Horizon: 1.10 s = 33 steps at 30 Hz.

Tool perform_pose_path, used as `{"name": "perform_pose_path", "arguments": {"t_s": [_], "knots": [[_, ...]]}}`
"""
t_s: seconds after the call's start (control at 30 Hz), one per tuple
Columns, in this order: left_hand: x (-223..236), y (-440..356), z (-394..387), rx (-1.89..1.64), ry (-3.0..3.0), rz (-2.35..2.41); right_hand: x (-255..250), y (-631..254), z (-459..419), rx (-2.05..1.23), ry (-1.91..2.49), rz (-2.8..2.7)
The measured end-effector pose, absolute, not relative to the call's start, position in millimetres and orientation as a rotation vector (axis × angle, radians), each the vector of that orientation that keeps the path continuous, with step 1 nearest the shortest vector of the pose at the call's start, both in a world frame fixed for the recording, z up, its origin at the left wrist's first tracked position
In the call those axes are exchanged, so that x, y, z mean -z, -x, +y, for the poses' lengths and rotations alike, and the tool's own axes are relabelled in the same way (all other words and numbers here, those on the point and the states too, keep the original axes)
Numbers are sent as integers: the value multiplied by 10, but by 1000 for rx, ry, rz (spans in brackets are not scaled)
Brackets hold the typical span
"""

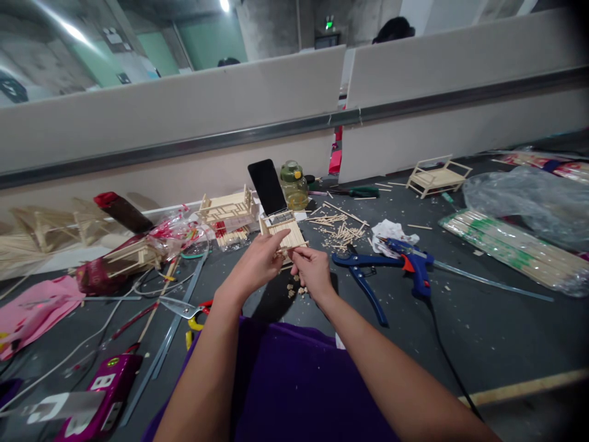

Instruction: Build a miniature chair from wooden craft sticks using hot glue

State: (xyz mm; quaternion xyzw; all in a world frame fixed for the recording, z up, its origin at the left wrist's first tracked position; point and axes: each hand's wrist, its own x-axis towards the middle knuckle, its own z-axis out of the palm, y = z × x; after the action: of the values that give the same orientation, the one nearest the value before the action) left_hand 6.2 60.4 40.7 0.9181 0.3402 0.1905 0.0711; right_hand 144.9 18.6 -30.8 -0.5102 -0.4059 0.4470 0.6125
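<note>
A small model made of thin wooden sticks [291,231] sits in front of me at the middle of the dark table. My left hand [263,261] holds its near left side, with the thumb or a finger stretched over the slats. At the near right edge my right hand [311,269] has its fingers pinched together; whatever is between them is too small to make out. Several tiny wooden pieces [291,290] lie on the table just below the hands. Behind the model a black phone [267,186] leans upright.
To the right lie a blue cutter [363,270], a blue glue gun [418,270] and cut sticks [345,233]. A finished-looking stick bench [438,177] and bagged sticks [515,245] are farther right. Scissors [184,308] and a magenta device [101,393] lie left. A bottle [294,187] stands behind.
</note>
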Motion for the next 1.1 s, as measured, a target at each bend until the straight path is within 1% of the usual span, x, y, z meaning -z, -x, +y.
{"name": "perform_pose_path", "arguments": {"t_s": [0.73, 0.87, 1.0, 1.1], "knots": [[-465, -18, 581, -574, -2737, 949, 354, -1450, 222, -1064, 1115, -897], [-579, 56, 574, -714, -2667, 874, 351, -1450, 222, -1085, 1106, -878], [-643, 151, 546, -809, -2610, 993, 353, -1456, 219, -1090, 1110, -871], [-579, 212, 501, -843, -2508, 1108, 350, -1460, 217, -1077, 1113, -881]]}}
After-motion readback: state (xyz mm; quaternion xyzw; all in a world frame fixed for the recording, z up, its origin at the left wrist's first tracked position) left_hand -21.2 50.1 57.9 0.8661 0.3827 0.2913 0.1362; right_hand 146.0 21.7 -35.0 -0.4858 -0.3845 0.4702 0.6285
